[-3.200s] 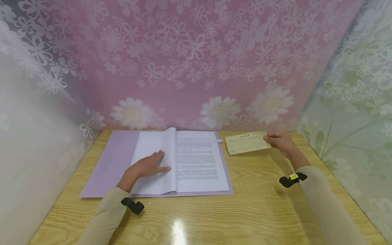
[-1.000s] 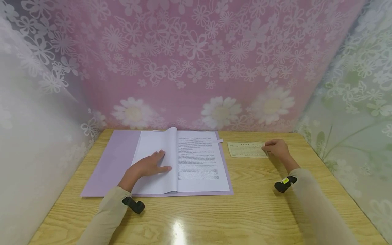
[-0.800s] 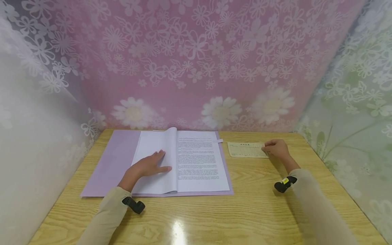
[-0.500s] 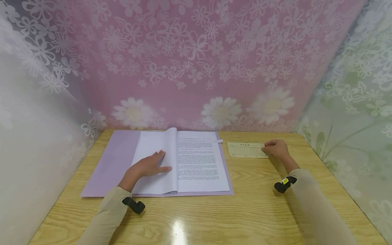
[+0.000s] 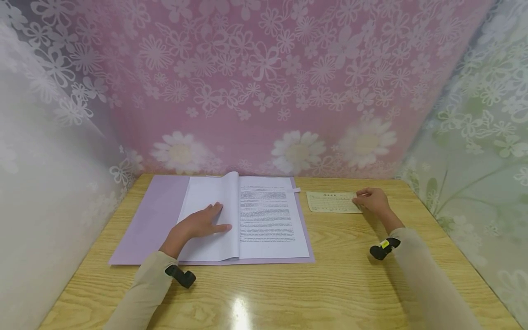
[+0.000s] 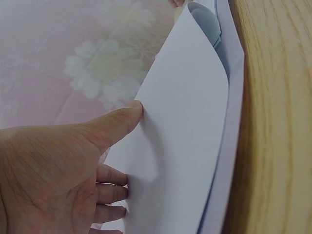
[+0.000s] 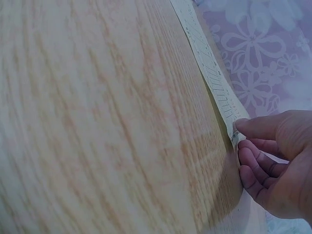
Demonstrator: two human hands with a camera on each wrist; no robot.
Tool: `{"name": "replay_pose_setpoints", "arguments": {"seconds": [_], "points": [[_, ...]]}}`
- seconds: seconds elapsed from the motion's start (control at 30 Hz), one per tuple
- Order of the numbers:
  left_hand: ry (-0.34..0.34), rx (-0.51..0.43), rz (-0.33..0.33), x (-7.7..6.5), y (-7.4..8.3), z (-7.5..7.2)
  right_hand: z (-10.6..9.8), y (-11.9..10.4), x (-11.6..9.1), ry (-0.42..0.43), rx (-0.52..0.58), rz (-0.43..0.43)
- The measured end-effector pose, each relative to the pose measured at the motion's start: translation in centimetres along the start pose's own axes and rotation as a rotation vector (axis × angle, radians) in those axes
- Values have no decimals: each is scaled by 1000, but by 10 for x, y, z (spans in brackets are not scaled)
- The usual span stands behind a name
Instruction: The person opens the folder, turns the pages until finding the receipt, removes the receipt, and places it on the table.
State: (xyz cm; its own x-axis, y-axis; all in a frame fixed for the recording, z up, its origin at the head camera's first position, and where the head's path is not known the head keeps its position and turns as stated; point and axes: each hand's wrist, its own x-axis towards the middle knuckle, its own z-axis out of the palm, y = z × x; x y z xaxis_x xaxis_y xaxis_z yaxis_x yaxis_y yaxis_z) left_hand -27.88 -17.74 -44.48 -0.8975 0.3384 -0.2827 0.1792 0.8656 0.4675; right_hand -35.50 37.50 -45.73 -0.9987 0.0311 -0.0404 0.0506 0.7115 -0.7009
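My left hand presses with spread, fairly straight fingers on the turned-back white pages of an open document. In the left wrist view, the thumb and fingertips rest on the blank curled sheet. The document lies in a lilac folder; its right-hand page carries printed text. To the right of the folder, my right hand pinches the right end of a pale yellow printed slip. The right wrist view shows the thumb on top of the slip, with the other fingers curled beside its end.
Everything lies on a wood-grain table. A small white tab juts from the document's right edge towards the slip. A pink flowered cloth hangs behind the table, and pale flowered cloths flank both sides.
Compared with about three seconds ago, the slip has been lowered from a tilted position and now lies about level on the table. The left hand has stayed on the pages; little differs over the last second.
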Motion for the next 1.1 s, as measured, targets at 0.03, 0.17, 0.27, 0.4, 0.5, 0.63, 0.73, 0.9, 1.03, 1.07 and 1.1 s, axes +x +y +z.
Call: {"name": "replay_pose_setpoints", "arguments": {"seconds": [0.03, 0.17, 0.27, 0.4, 0.5, 0.63, 0.73, 0.9, 1.03, 1.07, 1.1], "points": [[-2, -1, -1, 0, 0, 0, 0, 0, 0, -3, 0, 0], [0, 9, 2, 0, 0, -2, -1, -1, 3, -19, 4, -5], [2, 13, 5, 0, 0, -3, -2, -3, 6, -30, 2, -4], [-2, 7, 10, 0, -1, -4, -3, -6, 12, -39, -36, -10], [3, 13, 17, 1, -1, -6, -3, -14, 16, -36, -62, -30], [28, 44, 37, 1, 0, -13, -2, -35, 19, -10, -61, -80], [66, 74, 69, 1, 3, -22, 1, -54, 21, 29, -53, -147], [177, 110, 128, 6, 13, -39, 9, -97, 24, 71, -24, -267], [314, 152, 179, 20, 25, -53, 24, -135, 24, 39, 4, -328], [350, 162, 191, 23, 28, -56, 29, -144, 23, 27, 5, -343], [383, 169, 203, 26, 32, -59, 34, -153, 22, 12, 4, -356]]}}
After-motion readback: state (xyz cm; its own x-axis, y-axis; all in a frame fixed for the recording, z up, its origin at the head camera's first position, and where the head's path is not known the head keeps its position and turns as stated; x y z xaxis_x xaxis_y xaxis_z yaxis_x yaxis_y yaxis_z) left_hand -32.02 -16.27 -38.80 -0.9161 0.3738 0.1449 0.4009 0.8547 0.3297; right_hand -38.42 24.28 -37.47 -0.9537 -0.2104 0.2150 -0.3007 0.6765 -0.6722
